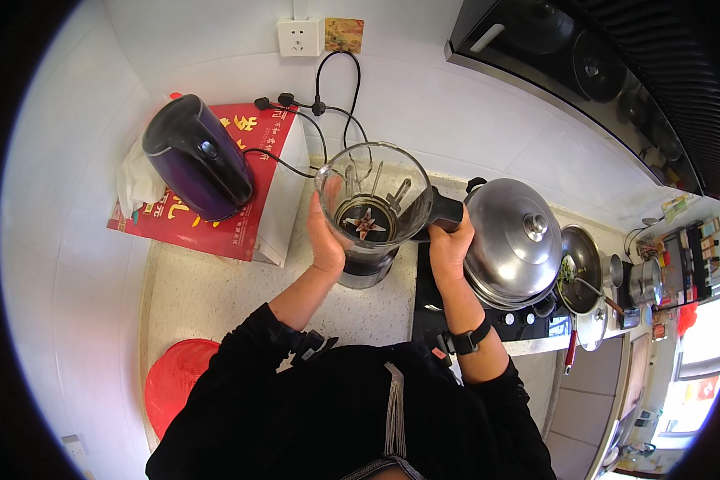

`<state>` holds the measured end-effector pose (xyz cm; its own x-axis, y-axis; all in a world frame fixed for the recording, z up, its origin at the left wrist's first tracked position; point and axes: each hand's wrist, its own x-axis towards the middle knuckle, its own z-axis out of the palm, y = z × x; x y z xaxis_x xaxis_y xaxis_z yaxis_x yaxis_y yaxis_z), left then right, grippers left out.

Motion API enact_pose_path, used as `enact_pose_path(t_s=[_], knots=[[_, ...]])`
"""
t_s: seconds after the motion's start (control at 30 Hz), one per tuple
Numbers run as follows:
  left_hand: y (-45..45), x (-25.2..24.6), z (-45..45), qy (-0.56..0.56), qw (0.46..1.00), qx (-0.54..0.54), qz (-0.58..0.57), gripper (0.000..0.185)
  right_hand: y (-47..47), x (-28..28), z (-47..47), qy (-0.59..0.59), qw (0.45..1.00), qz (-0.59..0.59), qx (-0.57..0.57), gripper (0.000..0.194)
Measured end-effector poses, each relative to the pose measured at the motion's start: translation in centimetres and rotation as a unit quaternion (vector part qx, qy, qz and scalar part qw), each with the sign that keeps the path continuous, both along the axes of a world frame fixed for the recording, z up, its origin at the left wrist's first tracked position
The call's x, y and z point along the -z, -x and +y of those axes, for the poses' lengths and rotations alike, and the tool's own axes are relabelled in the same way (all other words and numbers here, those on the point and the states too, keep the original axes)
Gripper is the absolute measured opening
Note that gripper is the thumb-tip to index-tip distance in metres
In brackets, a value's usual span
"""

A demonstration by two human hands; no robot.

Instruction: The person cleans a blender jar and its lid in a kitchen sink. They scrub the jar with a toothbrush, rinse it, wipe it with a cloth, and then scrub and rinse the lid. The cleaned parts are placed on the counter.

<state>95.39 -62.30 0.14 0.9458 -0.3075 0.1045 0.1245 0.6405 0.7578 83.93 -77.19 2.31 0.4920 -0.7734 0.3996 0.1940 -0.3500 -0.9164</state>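
Between my two hands is a clear blender jug (375,198), its top uncovered and a metal blade (365,224) visible at the bottom. My left hand (327,240) presses against the jug's left side with the palm and fingers. The black handle (447,210) on the right is gripped by my right hand (452,243). Below the jug, the blender's motor base (366,270) shows in part above the speckled countertop; whether the jug is seated on it I cannot tell.
A dark purple electric kettle (198,159) stands on a red box (240,243) at the left, near black cords (342,114). Right of the blender, a lidded steel pot (513,240) and a wok (581,270) stand on the hob. A red plastic basket (177,381) is at the lower left.
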Motion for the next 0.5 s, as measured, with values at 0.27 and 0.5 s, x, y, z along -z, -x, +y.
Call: enact_pose_path(t_s=[0.27, 0.5], knots=[[-2.0, 0.2, -0.6, -0.078, 0.995, -0.004, -0.061, 0.055, -0.7, 0.2, -1.1, -0.046, 0.999, 0.012, -0.026, 0.020], [-0.4, 0.3, 0.1, -0.036, 0.998, 0.005, -0.045, 0.055, 0.4, 0.5, 0.1, 0.032, 0.999, 0.007, 0.013, 0.016]])
